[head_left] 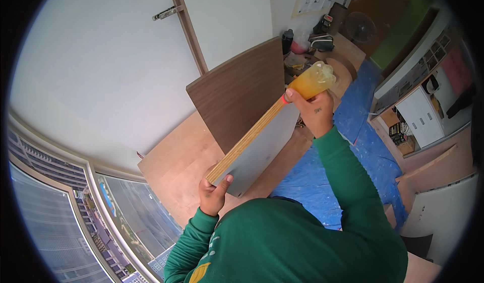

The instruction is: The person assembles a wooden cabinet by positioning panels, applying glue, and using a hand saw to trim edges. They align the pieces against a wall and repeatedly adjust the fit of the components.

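My right hand (318,114) is wrapped round a clear plastic bottle (308,83) of yellow-amber liquid, probably glue. The bottle is tipped, and its red-orange nozzle end meets the upper end of a board's edge. The board (264,149) has a pale grey face and a bare, yellowish layered edge (247,141), and it slants from lower left to upper right. At its lower left corner, my left hand (214,196) grips it between thumb and fingers. Just behind it stands a dark brown wood-grain panel (239,89).
Under the panels is a plywood work surface (171,167). A dark bottle (287,41), bags and loose items crowd its far end. Blue sheeting (297,192) covers the floor at right. A white cabinet door (227,21) with hinges stands behind; windows (136,217) lie at left.
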{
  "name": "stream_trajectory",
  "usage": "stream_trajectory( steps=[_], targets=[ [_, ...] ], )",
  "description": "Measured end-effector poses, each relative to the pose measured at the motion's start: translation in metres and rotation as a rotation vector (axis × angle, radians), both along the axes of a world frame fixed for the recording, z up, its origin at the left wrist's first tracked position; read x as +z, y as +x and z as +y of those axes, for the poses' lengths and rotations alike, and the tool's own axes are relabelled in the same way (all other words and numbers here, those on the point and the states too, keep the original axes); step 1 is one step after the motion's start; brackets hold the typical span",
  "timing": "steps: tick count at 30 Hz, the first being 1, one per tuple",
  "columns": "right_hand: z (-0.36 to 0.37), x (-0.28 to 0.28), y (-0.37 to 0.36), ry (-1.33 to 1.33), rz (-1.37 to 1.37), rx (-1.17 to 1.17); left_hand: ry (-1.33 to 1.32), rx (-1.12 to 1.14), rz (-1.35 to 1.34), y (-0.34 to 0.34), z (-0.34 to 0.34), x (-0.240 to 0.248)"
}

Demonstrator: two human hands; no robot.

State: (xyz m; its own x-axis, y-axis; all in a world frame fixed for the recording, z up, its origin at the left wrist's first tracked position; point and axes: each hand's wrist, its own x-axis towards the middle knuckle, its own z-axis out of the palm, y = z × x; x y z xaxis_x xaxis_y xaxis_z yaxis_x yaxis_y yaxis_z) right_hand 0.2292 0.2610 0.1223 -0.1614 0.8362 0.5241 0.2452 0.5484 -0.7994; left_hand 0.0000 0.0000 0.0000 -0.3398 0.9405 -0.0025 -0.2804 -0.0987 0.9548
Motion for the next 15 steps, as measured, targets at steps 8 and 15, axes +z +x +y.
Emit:
stream_trajectory(
  steps=[8,15],
  targets=[
    [-0.073,0.005,-0.019,0.078,-0.090,0.147,-0.024,0.009,0.052,0.000,-0.001,0.000],
    [-0.056,0.014,-0.017,-0.129,0.002,0.089,-0.004,0.029,0.073,0.001,0.004,0.003]
  ],
)
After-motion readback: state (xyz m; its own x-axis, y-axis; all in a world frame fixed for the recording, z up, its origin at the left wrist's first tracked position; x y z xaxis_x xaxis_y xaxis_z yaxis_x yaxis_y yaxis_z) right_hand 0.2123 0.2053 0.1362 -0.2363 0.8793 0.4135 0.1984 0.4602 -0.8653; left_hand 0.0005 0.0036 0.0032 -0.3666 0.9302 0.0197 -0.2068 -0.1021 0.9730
